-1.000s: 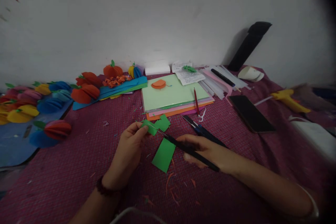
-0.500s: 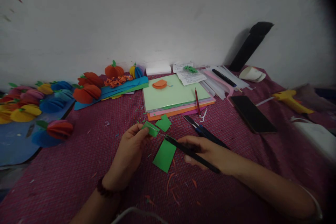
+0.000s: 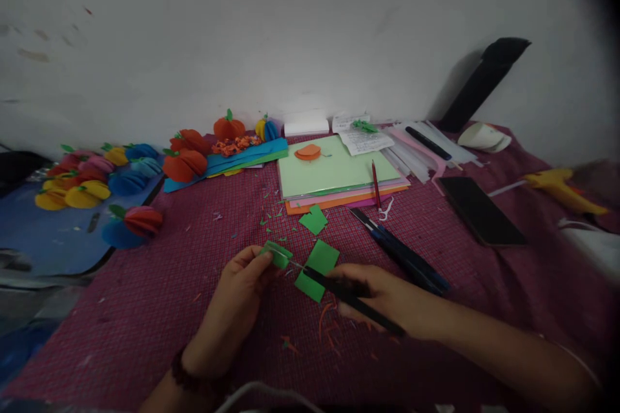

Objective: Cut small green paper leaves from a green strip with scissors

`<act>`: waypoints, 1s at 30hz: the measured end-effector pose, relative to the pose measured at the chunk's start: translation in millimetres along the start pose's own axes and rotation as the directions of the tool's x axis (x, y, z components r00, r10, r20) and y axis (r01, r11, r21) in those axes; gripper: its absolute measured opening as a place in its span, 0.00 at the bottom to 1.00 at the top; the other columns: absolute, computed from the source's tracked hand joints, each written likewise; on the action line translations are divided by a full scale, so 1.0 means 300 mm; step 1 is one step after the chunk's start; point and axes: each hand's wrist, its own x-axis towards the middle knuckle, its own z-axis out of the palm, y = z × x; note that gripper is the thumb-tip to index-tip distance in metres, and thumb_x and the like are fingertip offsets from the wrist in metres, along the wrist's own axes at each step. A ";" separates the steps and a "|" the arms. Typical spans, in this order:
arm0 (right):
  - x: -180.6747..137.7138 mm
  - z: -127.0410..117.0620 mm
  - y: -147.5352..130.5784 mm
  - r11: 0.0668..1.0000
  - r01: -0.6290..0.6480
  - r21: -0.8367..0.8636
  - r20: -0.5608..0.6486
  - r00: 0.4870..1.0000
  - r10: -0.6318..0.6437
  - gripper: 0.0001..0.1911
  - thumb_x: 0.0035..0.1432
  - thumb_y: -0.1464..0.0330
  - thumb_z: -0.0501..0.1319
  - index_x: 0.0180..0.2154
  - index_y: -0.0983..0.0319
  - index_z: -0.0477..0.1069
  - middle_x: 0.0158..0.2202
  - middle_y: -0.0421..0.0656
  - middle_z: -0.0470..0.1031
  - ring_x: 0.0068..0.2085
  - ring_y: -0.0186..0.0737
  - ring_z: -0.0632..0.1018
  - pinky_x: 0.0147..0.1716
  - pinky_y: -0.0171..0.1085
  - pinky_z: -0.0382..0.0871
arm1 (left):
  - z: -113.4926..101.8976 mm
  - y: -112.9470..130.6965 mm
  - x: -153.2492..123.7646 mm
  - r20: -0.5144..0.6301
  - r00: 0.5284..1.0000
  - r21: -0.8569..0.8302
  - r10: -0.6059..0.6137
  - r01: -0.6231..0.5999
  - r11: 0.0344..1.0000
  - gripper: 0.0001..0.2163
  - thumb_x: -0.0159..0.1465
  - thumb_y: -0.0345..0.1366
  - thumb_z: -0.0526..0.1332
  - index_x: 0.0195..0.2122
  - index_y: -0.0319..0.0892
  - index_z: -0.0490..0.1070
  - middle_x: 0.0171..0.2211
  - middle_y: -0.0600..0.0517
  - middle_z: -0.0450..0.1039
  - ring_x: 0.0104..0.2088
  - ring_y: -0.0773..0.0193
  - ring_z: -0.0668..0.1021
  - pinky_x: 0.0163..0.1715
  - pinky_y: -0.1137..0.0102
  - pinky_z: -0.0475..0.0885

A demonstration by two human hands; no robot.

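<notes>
My left hand [image 3: 246, 281] pinches a small piece of green paper [image 3: 281, 258] between thumb and fingers. In my right hand [image 3: 372, 293] is a pair of scissors with long black handles [image 3: 356, 305]. Their thin metal blades reach left onto the green piece; whether they are open there is too fine to make out. Below the scissors lies a larger green paper rectangle [image 3: 323, 259], partly covered by the handle. A notched green scrap [image 3: 314, 220] rests just beyond it. Small green and orange clippings are scattered around on the checked cloth.
Beyond my hands lies a stack of coloured paper [image 3: 334, 171] with a red pencil [image 3: 376, 184]. Dark blue-handled tools [image 3: 411, 258], a phone [image 3: 479, 210] and a yellow glue gun [image 3: 564, 188] are at right. Folded paper pumpkins [image 3: 130, 226] stand at left.
The view has swung slightly left, so the table's things appear farther right. The green piece between my left fingers has tilted and looks narrower. Both hands keep their holds, the blades still at the paper.
</notes>
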 end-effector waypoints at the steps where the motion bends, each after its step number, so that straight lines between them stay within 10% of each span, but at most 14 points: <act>1: 0.000 0.005 0.001 1.000 -0.002 -0.003 -0.002 1.000 0.002 0.15 0.54 0.68 0.62 0.44 0.64 0.70 0.27 0.37 0.64 0.25 0.28 0.63 0.21 0.28 0.56 | -0.002 0.000 -0.003 -0.003 1.000 -0.001 0.003 -0.003 1.000 0.08 0.46 0.32 0.70 0.21 0.39 0.71 0.21 0.57 0.72 0.24 0.71 0.73 0.28 0.75 0.70; 10: -0.017 -0.004 0.001 0.991 -0.127 0.049 0.023 0.992 0.126 0.19 0.56 0.62 0.61 0.48 0.63 0.67 0.23 0.34 0.62 0.16 0.22 0.60 0.13 0.25 0.54 | -0.037 0.011 -0.025 -0.028 0.999 -0.002 -0.029 0.029 1.000 0.08 0.44 0.32 0.71 0.22 0.39 0.72 0.22 0.56 0.74 0.23 0.70 0.74 0.26 0.76 0.70; 17: -0.097 -0.183 -0.048 0.964 0.018 -0.266 -0.284 0.954 -0.097 0.22 0.58 0.59 0.60 0.51 0.61 0.66 0.37 0.43 0.74 0.32 0.36 0.75 0.29 0.33 0.70 | -0.064 0.152 0.047 -0.037 0.995 0.035 0.094 -0.092 0.995 0.07 0.42 0.31 0.71 0.21 0.39 0.73 0.21 0.55 0.74 0.23 0.70 0.74 0.24 0.78 0.69; 24: -0.113 -0.329 -0.017 0.658 -0.274 -0.702 -0.552 0.793 -0.258 0.24 0.59 0.64 0.56 0.58 0.58 0.61 0.50 0.47 0.74 0.45 0.50 0.77 0.44 0.45 0.68 | 0.045 0.183 0.169 0.159 0.974 0.111 0.164 -0.183 0.977 0.08 0.46 0.35 0.70 0.22 0.41 0.72 0.32 0.53 0.78 0.26 0.70 0.74 0.26 0.77 0.68; 30: -0.044 -0.367 0.015 0.523 -0.314 -0.792 -0.539 0.763 -0.358 0.22 0.59 0.68 0.54 0.56 0.60 0.63 0.48 0.49 0.74 0.45 0.48 0.77 0.43 0.42 0.69 | 0.049 0.098 0.230 0.350 0.841 0.332 0.412 -0.523 0.785 0.05 0.55 0.36 0.65 0.25 0.42 0.73 0.47 0.51 0.72 0.48 0.59 0.71 0.44 0.70 0.64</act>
